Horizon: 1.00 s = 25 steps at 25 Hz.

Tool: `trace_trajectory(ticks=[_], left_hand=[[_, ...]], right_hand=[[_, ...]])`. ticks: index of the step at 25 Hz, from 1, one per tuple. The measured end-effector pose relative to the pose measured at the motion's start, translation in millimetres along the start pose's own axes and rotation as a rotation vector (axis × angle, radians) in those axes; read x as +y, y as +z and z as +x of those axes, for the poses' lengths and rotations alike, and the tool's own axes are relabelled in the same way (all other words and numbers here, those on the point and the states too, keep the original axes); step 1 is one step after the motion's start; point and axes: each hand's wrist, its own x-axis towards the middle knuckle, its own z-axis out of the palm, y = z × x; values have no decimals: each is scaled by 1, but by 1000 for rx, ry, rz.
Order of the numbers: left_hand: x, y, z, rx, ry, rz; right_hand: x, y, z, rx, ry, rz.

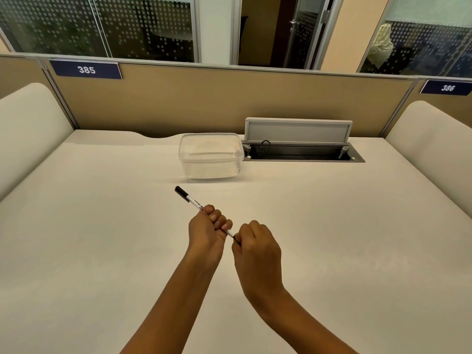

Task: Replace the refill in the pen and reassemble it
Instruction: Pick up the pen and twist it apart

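Over the desk (102,226), both fists grip the pen (190,199), hiding its tip.

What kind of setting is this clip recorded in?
Most likely a shared office or study hall with numbered desk cubicles. A tan partition with numbered plates, 385 and 386, backs the desk, a flip-up cable hatch is set into the desktop, and dotted glass walls stand behind.

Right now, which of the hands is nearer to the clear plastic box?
The left hand: it grips the pen just below the clear plastic box. The right hand pinches the pen's lower end, farther back.
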Motion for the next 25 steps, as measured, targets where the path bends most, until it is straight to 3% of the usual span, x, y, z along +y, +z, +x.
trace_trajectory(ticks=[4, 6, 9, 12, 18, 20, 22, 25], left_hand=[[-3, -1, 4, 16, -42, -13], [3, -2, 6, -11, -26, 25], [16, -5, 9, -72, -50, 69], [15, -7, 6, -141, -128, 80], [21, -10, 4, -302, -243, 86], [21, -10, 0, -334, -257, 93], [22, -8, 1, -316, -226, 135], [19, -4, 6, -214, -113, 184]], right_hand=[[8, 6, -3, 51, -104, -53], [11, 0, -1, -124, 72, 240], [18, -10, 7, -607, 559, 887], [27, -13, 15, -979, 826, 1390], [26, -9, 12, -1099, 953, 1810], [25, -9, 15, -1118, 916, 1823], [24, -11, 17, -1090, 835, 1647], [14, -10, 18, -864, 569, 1003]])
